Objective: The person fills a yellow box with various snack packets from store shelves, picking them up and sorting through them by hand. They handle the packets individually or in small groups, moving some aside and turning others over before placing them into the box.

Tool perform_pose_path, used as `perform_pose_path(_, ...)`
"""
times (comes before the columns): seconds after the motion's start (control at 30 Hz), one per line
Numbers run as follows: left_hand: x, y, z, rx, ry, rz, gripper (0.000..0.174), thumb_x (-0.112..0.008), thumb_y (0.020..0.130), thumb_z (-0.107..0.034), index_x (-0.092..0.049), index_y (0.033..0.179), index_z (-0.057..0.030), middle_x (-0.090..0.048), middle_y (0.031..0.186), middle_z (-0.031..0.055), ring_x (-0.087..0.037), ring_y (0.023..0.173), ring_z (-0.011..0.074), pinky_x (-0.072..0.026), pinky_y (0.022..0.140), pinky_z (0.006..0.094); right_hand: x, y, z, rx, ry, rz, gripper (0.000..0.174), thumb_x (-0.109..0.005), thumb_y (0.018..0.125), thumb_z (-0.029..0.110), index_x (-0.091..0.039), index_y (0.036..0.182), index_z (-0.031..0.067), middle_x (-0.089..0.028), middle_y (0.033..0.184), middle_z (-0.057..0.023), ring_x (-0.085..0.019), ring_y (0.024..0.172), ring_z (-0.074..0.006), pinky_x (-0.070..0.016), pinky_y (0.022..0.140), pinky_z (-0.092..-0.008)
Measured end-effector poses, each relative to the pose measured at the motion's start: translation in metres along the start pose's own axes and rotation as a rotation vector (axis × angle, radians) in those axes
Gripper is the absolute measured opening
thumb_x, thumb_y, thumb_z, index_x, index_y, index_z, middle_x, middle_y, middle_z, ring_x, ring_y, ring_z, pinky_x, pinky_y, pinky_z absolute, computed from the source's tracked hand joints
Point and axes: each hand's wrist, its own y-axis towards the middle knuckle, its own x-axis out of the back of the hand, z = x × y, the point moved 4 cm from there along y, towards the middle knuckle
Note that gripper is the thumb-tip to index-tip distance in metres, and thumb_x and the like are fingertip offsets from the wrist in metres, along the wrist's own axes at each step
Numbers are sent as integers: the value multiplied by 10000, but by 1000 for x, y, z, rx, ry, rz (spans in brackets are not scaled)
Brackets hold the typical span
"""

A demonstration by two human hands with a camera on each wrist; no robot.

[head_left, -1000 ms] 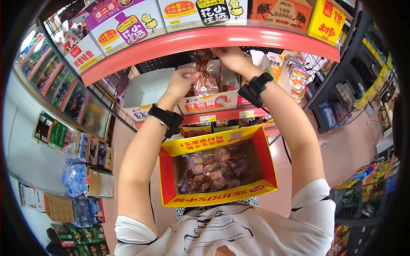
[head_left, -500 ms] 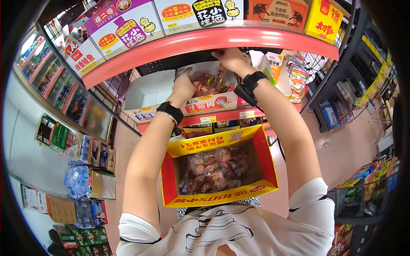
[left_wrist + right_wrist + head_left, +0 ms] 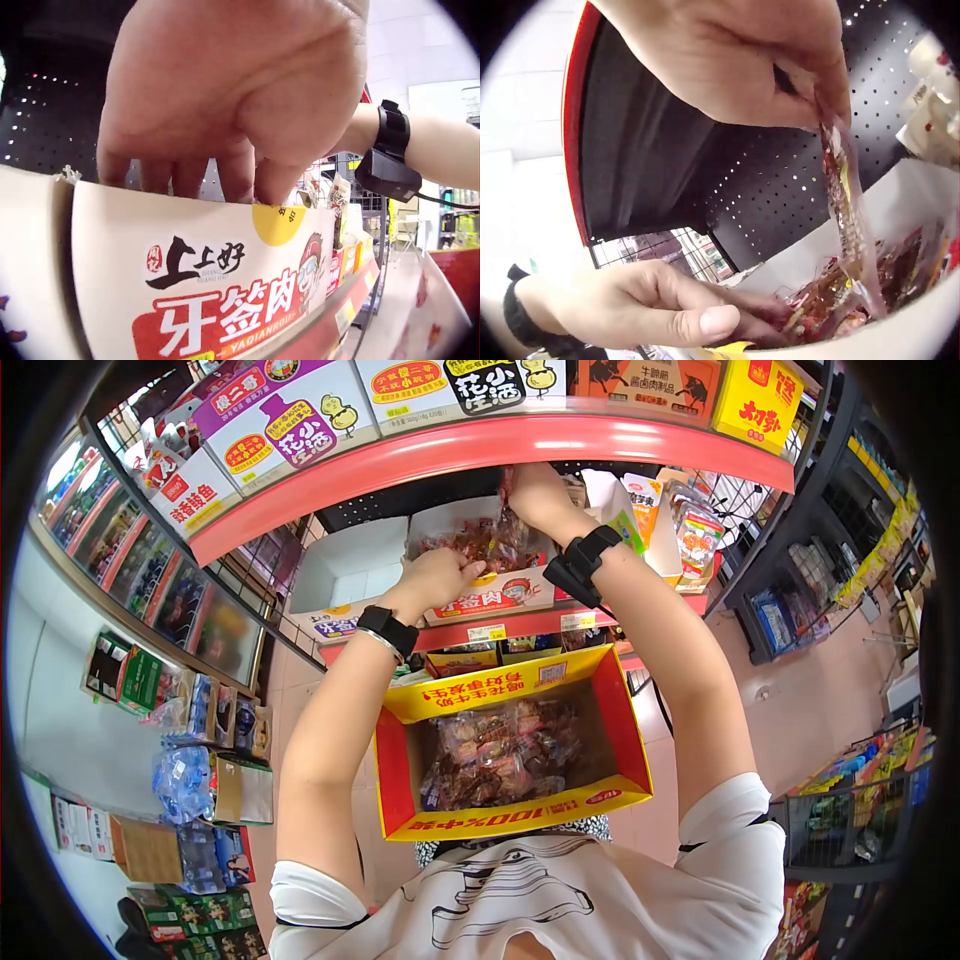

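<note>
My right hand pinches the top end of a clear snack packet with reddish-brown contents. The packet hangs upright from the fingers, its lower end among other packets in a white display box on the shelf. My left hand reaches over the box's front panel from the left. In the right wrist view its fingers lie extended against the packets, thumb near the front edge. The left wrist view shows the panel hiding those fingertips.
A red-edged upper shelf crosses just above both hands. Left of the display box stands a white box without packets showing. A yellow-and-red carton holding more packets sits close before my body. Upright snack bags stand at the right.
My left hand has moved from the packet to the box's left side, then forward and down to its front. My right hand stays at the back, now holding a packet upright.
</note>
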Motion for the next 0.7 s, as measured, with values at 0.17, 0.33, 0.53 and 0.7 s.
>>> perform_pose_path(0.17,-9,4,14,-62,-97,-66,291,-563,870,-289,-641,1013,-48,-644,909,179,-612,851,322,-466,752,352,-6,5,-11,133,367,-159,286,-560,717,39,-598,1000,12,-599,966,-236,-539,960,-404,-438,828,-434)
perform_pose_path(0.33,13,-21,10,-142,-16,-593,210,-579,844,-131,-619,1023,-28,-652,898,147,-625,808,270,-473,745,332,-36,-12,-28,128,280,198,549,-562,691,-34,-500,1221,94,-496,1200,-196,-486,1105,-353,-421,920,-374)
perform_pose_path(0.53,9,-84,-25,-163,-489,-128,164,-603,847,-123,-616,956,-1,-618,822,11,-535,776,56,-441,706,237,1,-42,23,370,24,111,282,-592,723,112,-616,998,54,-575,1102,-188,-570,997,-311,-459,843,-404)
perform_pose_path(0.7,-17,-133,-22,-178,-342,287,198,-630,837,-182,-628,941,-14,-638,831,56,-580,767,124,-450,710,264,25,-116,88,576,444,714,114,-603,722,100,-621,800,19,-609,697,-128,-610,704,-277,-480,651,-362)
